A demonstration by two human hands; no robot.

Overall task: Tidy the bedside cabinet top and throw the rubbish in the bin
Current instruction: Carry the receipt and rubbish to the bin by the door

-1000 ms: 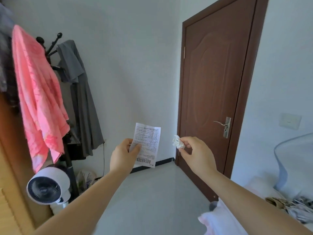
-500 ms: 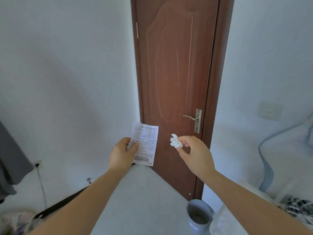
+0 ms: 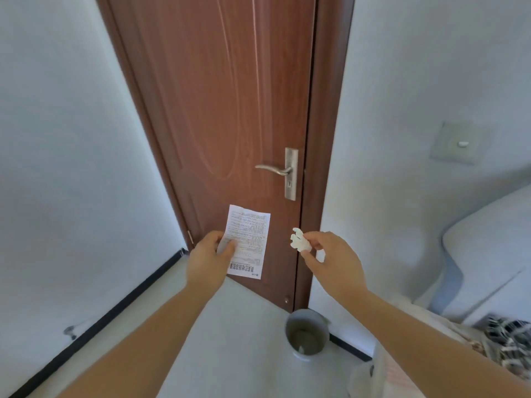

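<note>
A brown door (image 3: 224,110) fills twelve o'clock. The grey bin (image 3: 307,334) stands at five o'clock. The left hand (image 3: 208,261) pinches a printed receipt (image 3: 249,241); the right hand (image 3: 334,259) pinches a crumpled tissue (image 3: 299,243), above the bin.

Both bare forearms reach forward at about the same height. The left hand (image 3: 207,259) pinches a flat white printed paper slip (image 3: 247,242) (thumb across its lower edge). The right hand (image 3: 334,261) nips a small crumpled white paper wad (image 3: 299,243) at its fingertips.
</note>
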